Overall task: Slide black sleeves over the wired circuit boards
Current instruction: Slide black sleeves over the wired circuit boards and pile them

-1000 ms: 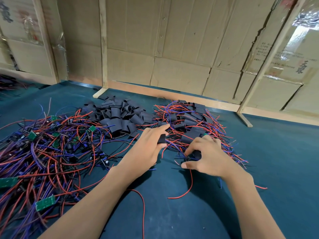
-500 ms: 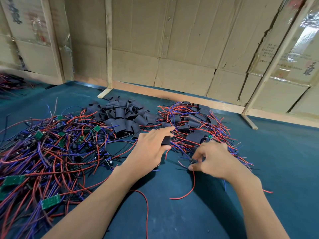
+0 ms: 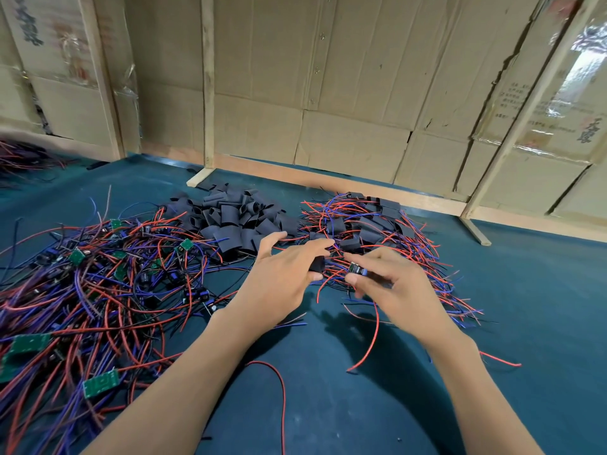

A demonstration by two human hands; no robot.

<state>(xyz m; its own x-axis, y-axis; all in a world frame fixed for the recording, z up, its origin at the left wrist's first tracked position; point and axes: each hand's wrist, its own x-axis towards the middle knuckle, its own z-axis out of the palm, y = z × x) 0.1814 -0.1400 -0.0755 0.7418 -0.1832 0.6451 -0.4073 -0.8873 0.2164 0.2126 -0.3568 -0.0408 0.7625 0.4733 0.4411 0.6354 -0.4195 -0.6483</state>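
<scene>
**Mia:** Looking down from the head camera, what did each hand have?

**Sam:** The left hand point(image 3: 279, 277) pinched one black sleeve point(image 3: 317, 265) between its thumb and the tips of its fingers. The right hand point(image 3: 391, 284) had its fingers curled round a small wired circuit board point(image 3: 358, 268). Only the shiny end of the board showed, and the picture was blurry there.

**Mia:** Where was the sleeve from the board?

**Sam:** Just beside it, on the left, with a small gap between them. They were not touching. Both were held a little above the blue table point(image 3: 525, 290), in front of the pile of finished boards point(image 3: 368, 224).

**Mia:** Which way did the board point?

**Sam:** Its bare end pointed left, toward the sleeve. I think its long way ran left to right, with the wires trailing out from the right hand. A red wire point(image 3: 371, 336) hung down from it.

**Mia:** And the sleeve?

**Sam:** Too small and dark to be sure. Its open end seemed to face right, toward the board, but I could not tell for certain.

**Mia:** So what mattered next?

**Sam:** I guess the two had to line up end to end, so the board could go inside. Both hands were about equally near the gap.

**Mia:** Anything else there?

**Sam:** A heap of loose sleeves point(image 3: 236, 215) sat behind the left hand, and a big tangle of bare boards point(image 3: 98, 290) lay far left.
</scene>
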